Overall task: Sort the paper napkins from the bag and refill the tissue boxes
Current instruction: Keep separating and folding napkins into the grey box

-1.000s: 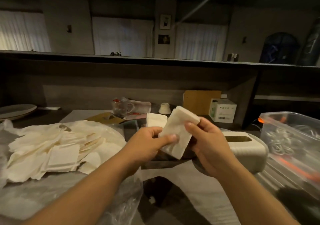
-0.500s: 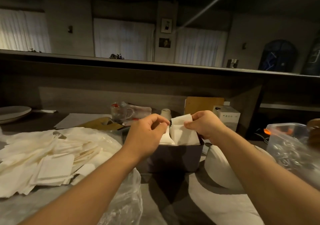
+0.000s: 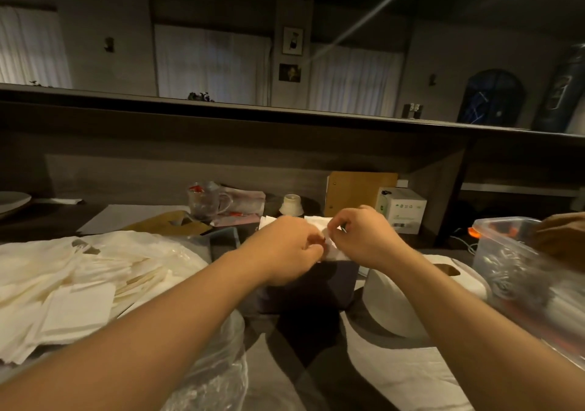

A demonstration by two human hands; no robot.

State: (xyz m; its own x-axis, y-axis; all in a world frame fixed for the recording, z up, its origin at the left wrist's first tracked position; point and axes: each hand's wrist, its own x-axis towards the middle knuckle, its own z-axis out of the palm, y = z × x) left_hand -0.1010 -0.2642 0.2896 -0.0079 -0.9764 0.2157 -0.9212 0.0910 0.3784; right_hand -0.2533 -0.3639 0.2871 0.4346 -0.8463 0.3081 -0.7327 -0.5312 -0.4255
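A dark square tissue box (image 3: 316,287) stands in the middle of the counter. White napkins (image 3: 319,220) stick up out of its top. My left hand (image 3: 285,249) and my right hand (image 3: 364,239) are both over the box, fingers curled and pinching the napkin stack (image 3: 335,252) between them. To the left, a heap of loose white napkins (image 3: 72,284) lies on a clear plastic bag (image 3: 209,363). A white rounded tissue box (image 3: 411,299) with a slot on top sits just right of the dark box.
A clear plastic tub (image 3: 519,268) with an orange latch stands at the right. Behind the boxes are a glass mug (image 3: 205,201), a small white cup (image 3: 291,204), a brown board (image 3: 357,192) and a white carton (image 3: 402,208). A plate (image 3: 12,198) lies far left.
Both hands have carried the napkin stack from in front of me down into the dark box and now press closer together over its top. The view has shifted forward.
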